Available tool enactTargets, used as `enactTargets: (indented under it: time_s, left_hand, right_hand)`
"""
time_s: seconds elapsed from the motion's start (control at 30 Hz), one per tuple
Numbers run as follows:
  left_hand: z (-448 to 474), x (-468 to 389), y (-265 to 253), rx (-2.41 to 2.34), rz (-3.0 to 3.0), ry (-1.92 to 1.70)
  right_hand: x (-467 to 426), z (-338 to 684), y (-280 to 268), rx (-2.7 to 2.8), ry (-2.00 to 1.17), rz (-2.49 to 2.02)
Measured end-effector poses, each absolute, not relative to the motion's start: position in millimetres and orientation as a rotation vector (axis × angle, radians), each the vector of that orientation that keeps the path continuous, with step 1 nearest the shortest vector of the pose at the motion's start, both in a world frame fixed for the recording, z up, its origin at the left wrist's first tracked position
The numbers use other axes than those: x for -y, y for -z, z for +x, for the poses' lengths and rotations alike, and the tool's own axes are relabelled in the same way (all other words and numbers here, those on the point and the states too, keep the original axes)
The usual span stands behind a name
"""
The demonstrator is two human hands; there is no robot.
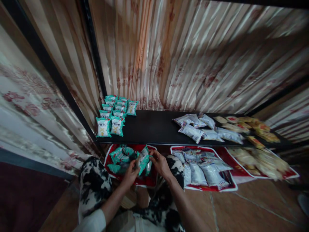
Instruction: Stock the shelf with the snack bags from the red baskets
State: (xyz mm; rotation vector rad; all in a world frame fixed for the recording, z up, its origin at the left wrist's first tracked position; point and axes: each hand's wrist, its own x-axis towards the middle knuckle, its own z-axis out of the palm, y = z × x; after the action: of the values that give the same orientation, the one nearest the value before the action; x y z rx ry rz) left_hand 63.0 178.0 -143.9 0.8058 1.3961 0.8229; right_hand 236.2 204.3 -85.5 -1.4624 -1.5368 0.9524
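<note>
A teal snack packet [144,158] is held between my two hands, tilted, above a red basket with a white rim [145,185]. My left hand [131,172] grips its lower left side, and my right hand [159,161] pinches its right edge. More teal packets [118,156] lie loosely in that basket. On the left end of the black shelf [149,127], several teal-and-white packets [103,126] stand upright in rows; the row on the right has a single packet [131,108] at the back.
White-and-blue packets [191,132] lie on the shelf's right half, beside yellowish packets [241,124]. Below them stand a second red basket [235,187] of white packets and a third basket [293,174] of pale packets. Dark posts [94,48] and curtains [145,48] enclose the shelf.
</note>
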Motion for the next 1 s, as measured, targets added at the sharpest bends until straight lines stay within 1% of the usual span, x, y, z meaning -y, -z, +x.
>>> enactTargets:
  time_s: [0.17, 0.37, 0.47, 0.6, 0.77, 1.0]
  left_hand:
    - [56.5, -187.8, 120.8, -1.259, 0.384, -1.012]
    - [56.4, -197.7, 97.2, -1.055, 0.175, -1.015]
    - [59.4, -199.5, 89.7, -1.008, 0.215, -0.993]
    - [67.6, -205.4, 86.8, -0.985, 0.207, -1.089]
    - [78.7, -220.1, 89.8, -1.012, 0.194, -1.162]
    - [85.6, -251.5, 80.3, -1.000, 0.308, -1.158]
  right_hand:
    - [-205.3, 235.6, 72.9, 1.221, -1.132, -1.277]
    - [-210.3, 239.8, 63.8, 1.043, -1.289, -1.152]
    - [-216.0, 238.6, 70.1, 0.933, -1.266, -1.135]
    - [-220.4, 229.5, 77.8, 0.788, -1.240, -1.170]
    - [-225.5, 215.5, 75.3, 0.936, -1.313, -1.179]
    - [-268.5, 214.9, 77.0, 1.006, -1.127, -1.282]
